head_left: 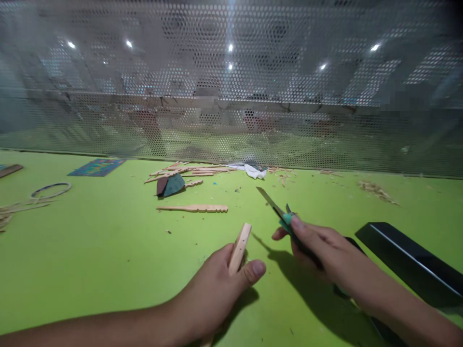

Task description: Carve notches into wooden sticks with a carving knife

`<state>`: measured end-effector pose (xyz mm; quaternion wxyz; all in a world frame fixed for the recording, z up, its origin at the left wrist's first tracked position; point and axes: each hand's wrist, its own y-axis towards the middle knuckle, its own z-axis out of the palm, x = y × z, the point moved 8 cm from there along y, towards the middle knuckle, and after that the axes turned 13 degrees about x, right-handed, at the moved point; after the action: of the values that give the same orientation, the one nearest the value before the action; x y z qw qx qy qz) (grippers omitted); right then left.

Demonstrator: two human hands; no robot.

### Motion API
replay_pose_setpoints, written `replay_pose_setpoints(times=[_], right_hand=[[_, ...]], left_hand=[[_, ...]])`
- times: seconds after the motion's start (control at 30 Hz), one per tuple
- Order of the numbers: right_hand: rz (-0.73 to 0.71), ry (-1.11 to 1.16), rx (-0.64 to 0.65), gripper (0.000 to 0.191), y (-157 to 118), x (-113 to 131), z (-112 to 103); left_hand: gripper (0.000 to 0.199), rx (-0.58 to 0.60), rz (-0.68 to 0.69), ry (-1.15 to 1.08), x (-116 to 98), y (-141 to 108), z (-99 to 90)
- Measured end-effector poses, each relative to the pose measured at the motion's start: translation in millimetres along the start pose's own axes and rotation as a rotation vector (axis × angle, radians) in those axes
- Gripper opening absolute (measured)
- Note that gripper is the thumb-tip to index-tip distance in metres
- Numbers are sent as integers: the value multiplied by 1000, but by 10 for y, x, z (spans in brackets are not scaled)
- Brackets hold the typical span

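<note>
Whittling seems underway: lower centre, the left hand (220, 284) is clasping a wooden stick (240, 246); lower right, the right hand (320, 243) is gripping a knife (271, 205); cutting calls for bringing them together.

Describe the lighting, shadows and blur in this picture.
Head view: bright light spots show at the perforated screen, with the background beyond indistinct; same view, the right hand and knife cast a dark shadow on the green table; same view, a pale highlight streaks the black object at right.
</note>
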<state>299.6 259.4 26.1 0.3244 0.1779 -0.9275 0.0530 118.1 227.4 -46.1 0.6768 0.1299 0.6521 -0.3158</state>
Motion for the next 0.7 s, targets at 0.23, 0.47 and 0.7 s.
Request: replay_pose_setpoints(times=[0.23,0.47,0.7], right_hand=[[-77,84,170,47,-67,163,234],[-102,13,281,40,-33,172,357],[-199,-122,264,29,-4,227,319]], left_hand=[[47,43,30,-50,-19,4,23],[47,103,29,-154,29,19,55],[56,111,-47,-169,-49,-13,81]])
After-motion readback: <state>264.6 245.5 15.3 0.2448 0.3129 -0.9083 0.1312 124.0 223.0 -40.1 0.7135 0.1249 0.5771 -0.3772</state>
